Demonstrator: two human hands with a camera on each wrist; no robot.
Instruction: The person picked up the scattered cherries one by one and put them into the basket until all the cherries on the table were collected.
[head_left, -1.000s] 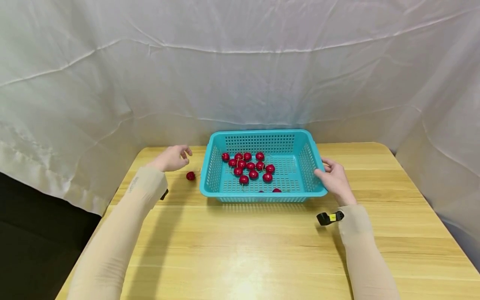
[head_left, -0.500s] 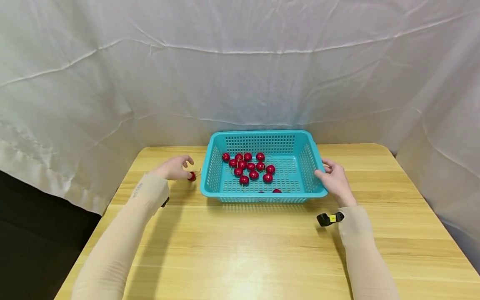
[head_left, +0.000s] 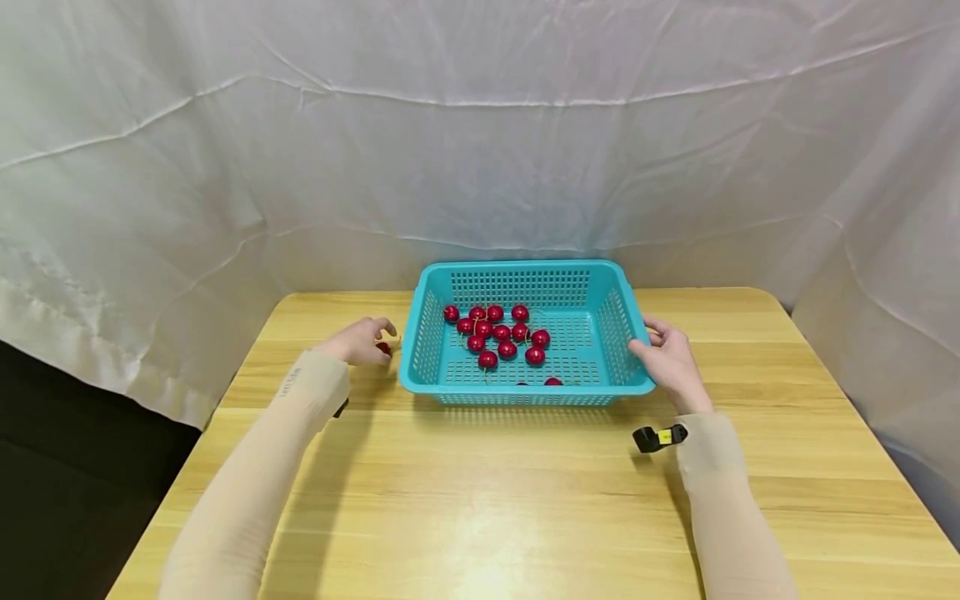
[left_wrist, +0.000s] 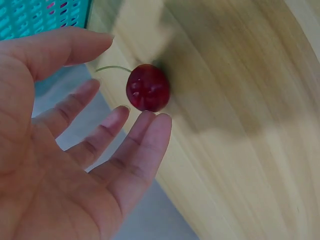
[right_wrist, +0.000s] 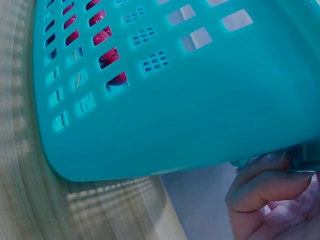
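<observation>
My left hand (head_left: 360, 342) is low over the table, left of a turquoise basket (head_left: 525, 389). Between its spread thumb and fingers lies a single dark red cherry (left_wrist: 148, 88) with a thin green stem. Two fingertips are right at the cherry's side, while the thumb stands apart from it. In the head view the fingers partly cover this cherry. At the basket's right end, my right hand (head_left: 671, 358) grips the rim, thumb on the inside and fingers curled beneath the edge. Inside the basket sit several red cherries (head_left: 501, 332), mostly in its left half.
The basket stands on a light wooden table (head_left: 480, 492), near its back edge. A pale cloth curtain (head_left: 480, 175) hangs right behind and along both sides. Black cameras are worn at the wrists, the right camera (head_left: 660, 437) showing beside the sleeve.
My left hand has come down and to the right, from above the lone cherry to around it. The right hand and the basket have stayed in place.
</observation>
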